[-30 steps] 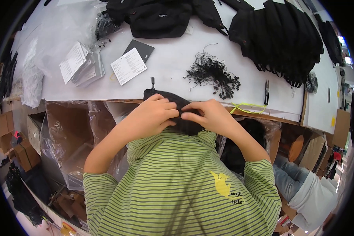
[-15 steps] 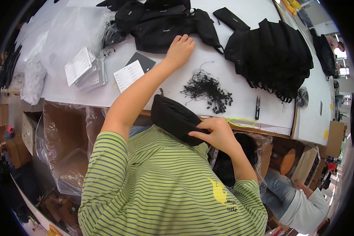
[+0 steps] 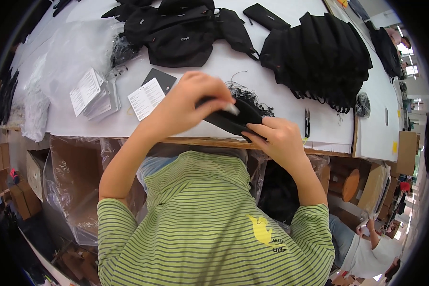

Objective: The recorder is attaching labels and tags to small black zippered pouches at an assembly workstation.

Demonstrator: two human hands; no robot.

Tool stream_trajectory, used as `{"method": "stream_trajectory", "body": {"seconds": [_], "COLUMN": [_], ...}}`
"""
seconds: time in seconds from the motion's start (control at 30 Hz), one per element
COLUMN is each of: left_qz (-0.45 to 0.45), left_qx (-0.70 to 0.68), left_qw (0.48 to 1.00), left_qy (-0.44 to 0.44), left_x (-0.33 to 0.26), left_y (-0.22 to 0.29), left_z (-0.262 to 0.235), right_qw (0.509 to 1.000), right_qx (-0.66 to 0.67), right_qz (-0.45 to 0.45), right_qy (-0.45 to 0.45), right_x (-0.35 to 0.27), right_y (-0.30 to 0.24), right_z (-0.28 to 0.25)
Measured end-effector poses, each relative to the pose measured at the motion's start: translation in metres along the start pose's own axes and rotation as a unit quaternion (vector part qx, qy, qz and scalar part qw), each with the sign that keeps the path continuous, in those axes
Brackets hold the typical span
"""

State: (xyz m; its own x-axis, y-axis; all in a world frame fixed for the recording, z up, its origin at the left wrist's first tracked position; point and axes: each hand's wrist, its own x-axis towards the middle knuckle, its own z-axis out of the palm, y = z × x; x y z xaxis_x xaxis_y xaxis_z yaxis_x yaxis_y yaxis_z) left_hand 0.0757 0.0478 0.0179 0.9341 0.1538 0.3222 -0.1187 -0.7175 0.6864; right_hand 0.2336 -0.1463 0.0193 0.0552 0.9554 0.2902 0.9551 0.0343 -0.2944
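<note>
A black fabric pouch is held just above the front edge of the table. At its right end my right hand is closed, thumb and fingers pinching the fabric. My left hand, blurred by motion, is over the pouch's left part. Its fingers pinch a small whitish thing at the pouch's opening; what kind it is cannot be made out. Behind the pouch lies a tangle of thin black cords, partly hidden.
Black bags lie at the back. A row of black pouches stands at right, near black thread snips. Printed cards, a stack of leaflets and clear plastic bags lie at left. Another person is at lower right.
My left hand has come back from the bags at the rear to the pouch, with a small whitish thing in its fingers. My right hand has raised the pouch and moved it away from my body.
</note>
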Motion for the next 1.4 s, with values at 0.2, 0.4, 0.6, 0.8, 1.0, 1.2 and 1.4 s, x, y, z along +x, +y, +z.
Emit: {"method": "stream_trajectory", "body": {"seconds": [0.2, 0.4, 0.6, 0.8, 1.0, 1.2, 1.4], "left_qz": [-0.11, -0.246, -0.307, -0.348, -0.361, -0.385, -0.334], "left_qx": [-0.01, -0.674, -0.63, -0.607, -0.56, -0.588, -0.724], "left_qw": [0.942, 0.617, 0.587, 0.656, 0.714, 0.669, 0.506], "left_qy": [0.318, 0.323, 0.405, 0.281, 0.213, 0.241, 0.329], "left_x": [-0.04, -0.064, -0.055, -0.063, -0.062, -0.058, -0.062], "left_y": [-0.006, -0.005, 0.0, 0.002, 0.008, 0.007, -0.022], "left_z": [0.011, 0.079, 0.067, 0.067, 0.067, 0.069, 0.052], "right_qw": [0.998, 0.978, 0.705, 0.857, 0.917, 0.963, 0.964], "right_qx": [0.014, 0.128, 0.57, 0.425, 0.287, 0.179, 0.26], "right_qz": [0.008, 0.055, 0.309, 0.209, 0.175, 0.051, -0.004], "right_qy": [0.068, 0.157, 0.288, 0.205, 0.214, 0.197, 0.057], "right_x": [0.012, 0.016, -0.004, 0.029, 0.041, 0.044, 0.021], "right_y": [-0.015, -0.045, -0.064, -0.042, -0.025, -0.032, -0.061], "right_z": [0.007, 0.045, 0.088, 0.063, 0.049, 0.038, 0.03]}}
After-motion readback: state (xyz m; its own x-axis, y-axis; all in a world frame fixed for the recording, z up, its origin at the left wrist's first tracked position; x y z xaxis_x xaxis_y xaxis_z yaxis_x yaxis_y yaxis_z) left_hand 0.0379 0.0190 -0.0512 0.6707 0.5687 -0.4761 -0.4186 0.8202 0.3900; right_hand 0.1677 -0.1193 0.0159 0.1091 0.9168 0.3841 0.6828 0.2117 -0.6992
